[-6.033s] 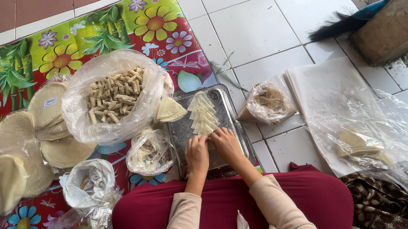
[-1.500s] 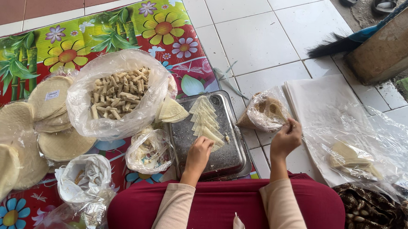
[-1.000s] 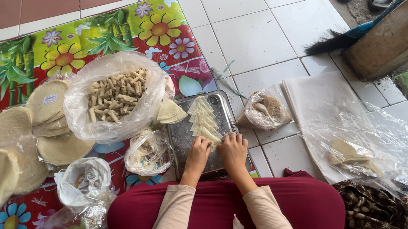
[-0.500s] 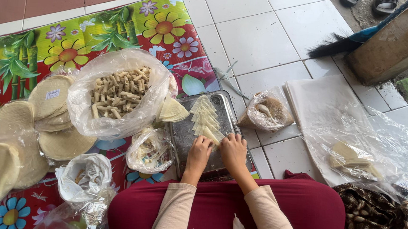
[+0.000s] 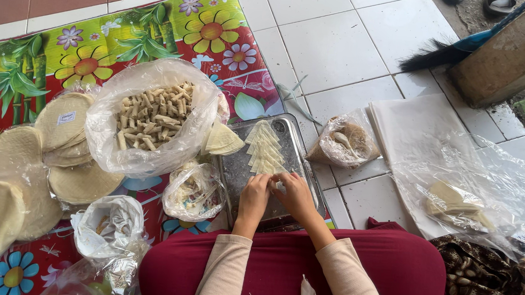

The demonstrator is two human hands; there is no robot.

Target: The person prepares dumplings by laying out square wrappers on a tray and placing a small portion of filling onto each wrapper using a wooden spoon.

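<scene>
Lying in an overlapping row on the metal tray (image 5: 236, 176), the pale triangular wrapper pieces (image 5: 264, 149) look thin and cream-coloured, and the left hand (image 5: 255, 194) and right hand (image 5: 295, 195) meet at the row's near end, fingertips pinching the nearest piece. A clear bag of rolled snacks (image 5: 152, 116) overlaps the tray's far left corner, a small bag of filling (image 5: 343, 143) sits on the floor beyond its right edge, and round wrapper stacks (image 5: 62, 147) lie on the flowered mat (image 5: 160, 26).

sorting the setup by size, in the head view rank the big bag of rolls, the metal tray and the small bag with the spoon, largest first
1. Bag of rolls, the largest.
2. Metal tray, somewhat smaller; both hands cover its near end, so this gap is unsure.
3. Small bag with the spoon, clearly the smallest.
</scene>
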